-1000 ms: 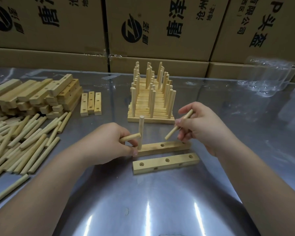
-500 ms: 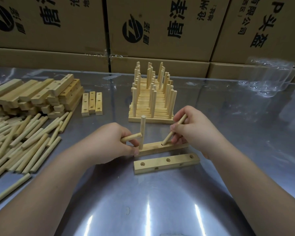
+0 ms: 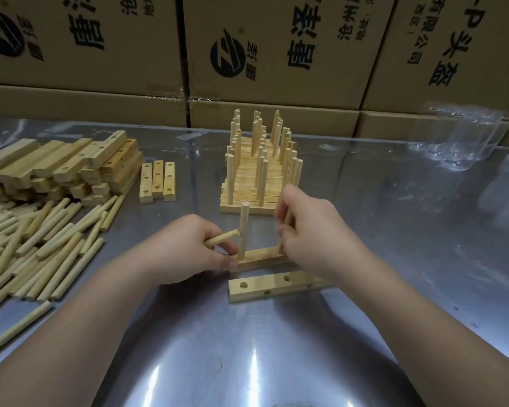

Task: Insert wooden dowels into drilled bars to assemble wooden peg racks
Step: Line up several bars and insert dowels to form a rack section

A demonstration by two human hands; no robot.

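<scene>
The right hand (image 3: 309, 242) clamps its fingers on a dowel (image 3: 288, 223) entering the drilled bar (image 3: 262, 257) on the desk (image 3: 247, 362), while the left hand (image 3: 185, 254) (fingers curled round a spare dowel (image 3: 221, 237)) steadies the bar's end against tipping.

Black print, turned sideways, on three stacked cardboard boxes.
Middle box (image 3: 271, 83): round logo, small characters beside it not legible; large 唐泽; smaller 沧州 and 地址:, the rest cut off.
Left box (image 3: 71, 71): same logo; large 唐, remainder cut by the frame edge.
Right box (image 3: 488, 71): "-P" then 头盔; smaller 有限公司.
</scene>
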